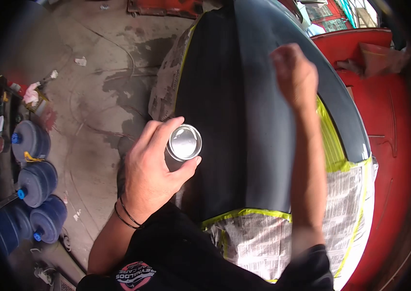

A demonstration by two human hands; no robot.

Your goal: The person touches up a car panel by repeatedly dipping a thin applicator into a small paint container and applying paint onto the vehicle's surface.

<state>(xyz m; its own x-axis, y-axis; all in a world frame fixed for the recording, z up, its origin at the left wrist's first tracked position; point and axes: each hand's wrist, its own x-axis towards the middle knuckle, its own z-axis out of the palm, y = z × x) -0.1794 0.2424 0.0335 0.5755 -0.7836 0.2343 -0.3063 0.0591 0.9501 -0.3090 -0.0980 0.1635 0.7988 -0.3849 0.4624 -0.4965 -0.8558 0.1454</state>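
Note:
My left hand [152, 160] holds a small round metal can [184, 142], its fingers and thumb around the rim, near the left side of a dark grey car panel [220, 97]. The can's shiny silver inside faces up. Over the upper right part of the panel is my right hand [295, 72], closed and blurred by motion; whatever it may hold is hidden. Yellow-green tape [331, 140] and printed masking paper [259, 242] border the panel.
Several blue water jugs [38, 182] stand on the concrete floor [89, 97] at the left. A red panel [385, 111] lies along the right side, with a crumpled sheet [382, 58] on it. Another red part [166, 7] is at the top.

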